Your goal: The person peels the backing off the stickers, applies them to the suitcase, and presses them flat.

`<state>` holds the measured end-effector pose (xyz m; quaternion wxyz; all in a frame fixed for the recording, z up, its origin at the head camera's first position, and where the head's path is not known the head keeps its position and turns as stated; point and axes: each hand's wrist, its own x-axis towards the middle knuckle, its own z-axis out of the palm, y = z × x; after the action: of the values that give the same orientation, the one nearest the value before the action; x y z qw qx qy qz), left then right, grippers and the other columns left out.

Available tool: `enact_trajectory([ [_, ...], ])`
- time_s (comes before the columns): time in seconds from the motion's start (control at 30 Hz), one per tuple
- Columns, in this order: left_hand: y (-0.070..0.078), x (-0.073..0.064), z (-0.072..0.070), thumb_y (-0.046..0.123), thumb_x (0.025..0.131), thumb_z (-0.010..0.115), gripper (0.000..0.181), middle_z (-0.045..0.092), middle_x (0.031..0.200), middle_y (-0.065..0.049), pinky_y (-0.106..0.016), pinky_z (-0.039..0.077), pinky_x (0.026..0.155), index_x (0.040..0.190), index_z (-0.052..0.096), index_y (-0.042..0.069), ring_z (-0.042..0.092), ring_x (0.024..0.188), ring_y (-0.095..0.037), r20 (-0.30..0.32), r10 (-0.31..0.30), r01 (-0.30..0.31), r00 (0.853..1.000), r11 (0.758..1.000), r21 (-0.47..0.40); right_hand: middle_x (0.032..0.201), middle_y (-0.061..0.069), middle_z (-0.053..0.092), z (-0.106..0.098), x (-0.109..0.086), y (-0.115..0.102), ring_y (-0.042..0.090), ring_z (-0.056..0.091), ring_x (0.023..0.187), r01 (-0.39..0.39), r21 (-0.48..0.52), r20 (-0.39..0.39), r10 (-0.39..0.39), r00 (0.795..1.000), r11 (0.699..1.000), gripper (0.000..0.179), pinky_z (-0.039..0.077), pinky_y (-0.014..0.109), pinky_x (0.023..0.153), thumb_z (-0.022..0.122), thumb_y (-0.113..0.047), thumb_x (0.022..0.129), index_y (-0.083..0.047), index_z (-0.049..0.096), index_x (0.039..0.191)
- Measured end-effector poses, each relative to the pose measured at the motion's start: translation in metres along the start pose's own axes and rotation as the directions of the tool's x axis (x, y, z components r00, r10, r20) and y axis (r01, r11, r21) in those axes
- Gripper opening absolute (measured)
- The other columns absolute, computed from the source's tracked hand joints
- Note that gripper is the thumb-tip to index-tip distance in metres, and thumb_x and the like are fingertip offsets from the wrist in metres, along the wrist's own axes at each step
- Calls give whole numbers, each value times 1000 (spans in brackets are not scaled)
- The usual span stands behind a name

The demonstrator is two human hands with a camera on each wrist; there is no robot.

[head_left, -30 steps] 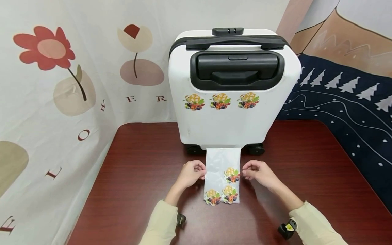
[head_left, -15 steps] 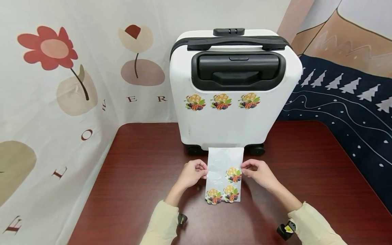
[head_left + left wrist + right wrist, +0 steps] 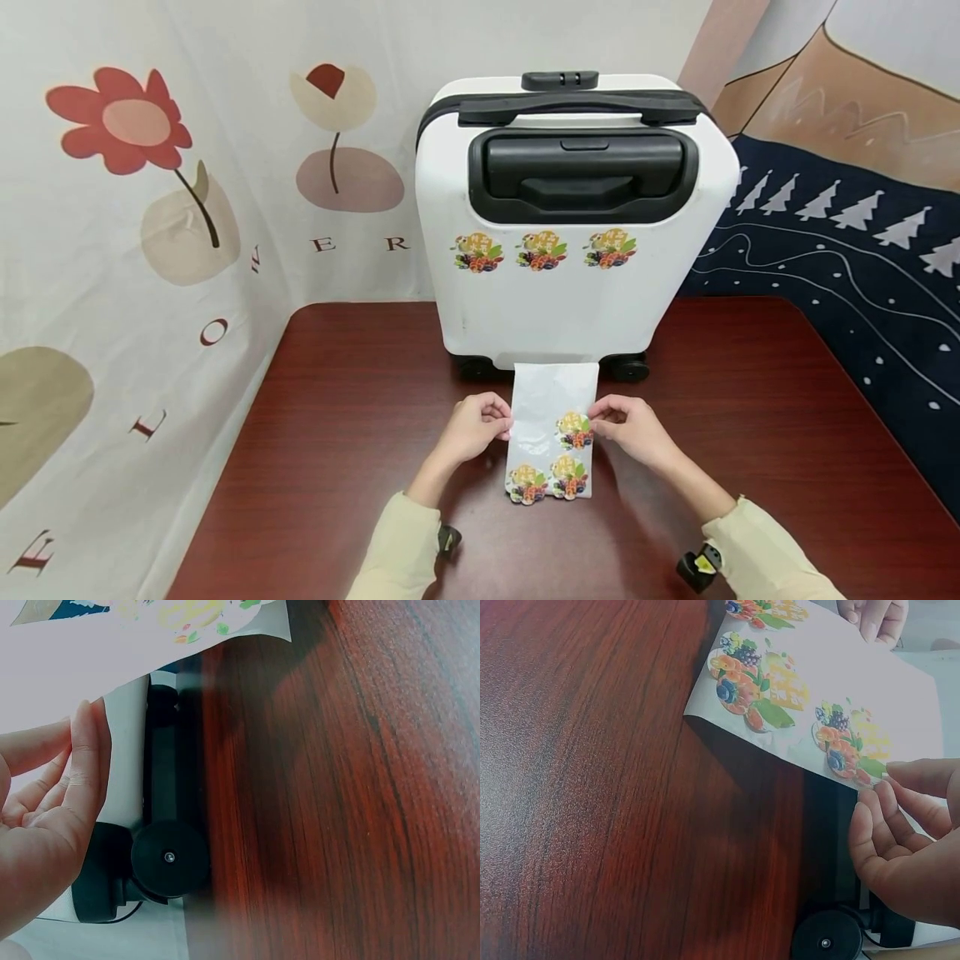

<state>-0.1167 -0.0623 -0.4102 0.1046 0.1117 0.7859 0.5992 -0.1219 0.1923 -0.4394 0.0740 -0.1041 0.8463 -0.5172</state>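
Note:
A white sticker sheet (image 3: 534, 400) is held above the table in front of the suitcase, its far edge overlapping the suitcase's lower edge in the head view. Three fruit stickers are on it: one at the right edge (image 3: 574, 430), one at the near right (image 3: 567, 477) and one at the near left (image 3: 527, 483). My left hand (image 3: 472, 425) pinches the sheet's left edge between thumb and fingers. On the opposite edge, my right hand (image 3: 633, 427) pinches the sheet beside the right-edge sticker (image 3: 847, 742). The sheet's underside is hidden.
A white suitcase (image 3: 547, 312) with black handles stands upright at the back of the dark red wooden table (image 3: 330, 433). Three matching stickers (image 3: 542, 251) sit in a row on its front. Black wheels (image 3: 170, 857) show at its base. Printed cloths hang behind and beside the table.
My right hand, a little apart from the sheet a second ago, has come to its right edge and now pinches it. The sheet has shifted slightly right. My left hand keeps its hold.

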Motion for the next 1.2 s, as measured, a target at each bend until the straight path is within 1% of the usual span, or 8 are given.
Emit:
enact_trajectory([
  [0.17, -1, 0, 1, -13, 80, 57, 4, 59, 73, -24, -40, 53, 63, 78, 55, -11, 62, 67, -40, 5, 7, -7, 1000, 1000, -6, 72, 7, 60, 2, 0, 3, 18, 56, 63, -1, -18, 4, 1, 1000, 1000, 7, 50, 30, 56, 66, 2, 80, 2, 64, 86],
  [0.33, -5, 2, 2, -12, 80, 58, 3, 59, 72, -22, -40, 53, 63, 79, 55, -11, 63, 66, -36, 5, 10, -10, 1000, 1000, 5, 70, 7, 59, 4, 1, 5, 17, 55, 62, 10, -40, 5, -10, 1000, 999, 5, 48, 26, 54, 65, 3, 79, 1, 63, 83],
  [0.47, -17, 7, 3, -11, 81, 58, 5, 59, 73, -23, -42, 53, 63, 80, 55, -14, 62, 67, -39, 6, 7, -7, 1000, 1000, -1, 70, 7, 59, 4, 1, 5, 14, 54, 61, 13, -43, 8, -13, 1000, 999, 4, 47, 24, 54, 65, 3, 79, 2, 63, 82],
  [0.57, -35, 14, 5, -9, 81, 60, 5, 59, 72, -18, -44, 53, 63, 82, 56, -12, 63, 65, -34, 2, -2, 2, 1000, 1000, -12, 70, 5, 58, 3, 1, 5, 10, 53, 61, 17, -46, 9, -17, 1000, 999, 5, 47, 24, 55, 66, 1, 79, 4, 62, 82],
  [0.63, -40, 15, 5, -8, 81, 60, 4, 59, 72, -14, -43, 53, 63, 82, 57, -11, 63, 64, -29, -1, -5, 5, 1000, 1000, -15, 70, 5, 58, 4, 0, 6, 10, 52, 62, 19, -45, 10, -19, 1000, 999, 6, 47, 24, 55, 66, 1, 79, 4, 62, 82],
  [0.8, -41, 15, 5, -7, 81, 62, 4, 59, 71, -11, -44, 53, 64, 83, 58, -8, 63, 62, -24, -3, -6, 6, 1000, 1000, -22, 71, 6, 59, 4, 0, 7, 10, 53, 63, 33, -34, 13, -33, 999, 999, 5, 48, 24, 55, 66, 2, 79, 3, 62, 82],
  [1.0, -39, 14, 4, -6, 81, 61, 3, 59, 69, -10, -46, 52, 63, 81, 58, -7, 61, 62, -30, -7, -19, 19, 1000, 1000, 6, 72, 6, 59, 3, 0, 6, 11, 53, 63, 36, -22, 22, -35, 999, 999, 5, 47, 24, 56, 66, 2, 79, 1, 63, 82],
  [1.2, -43, 14, 2, -6, 81, 62, 4, 59, 67, -8, -45, 51, 61, 80, 58, -6, 60, 61, -28, -13, -15, 16, 1000, 999, 51, 72, 8, 59, 2, -1, 4, 22, 56, 63, 28, -6, 39, -27, 999, 1000, 4, 49, 29, 56, 66, 1, 80, 1, 63, 82],
])
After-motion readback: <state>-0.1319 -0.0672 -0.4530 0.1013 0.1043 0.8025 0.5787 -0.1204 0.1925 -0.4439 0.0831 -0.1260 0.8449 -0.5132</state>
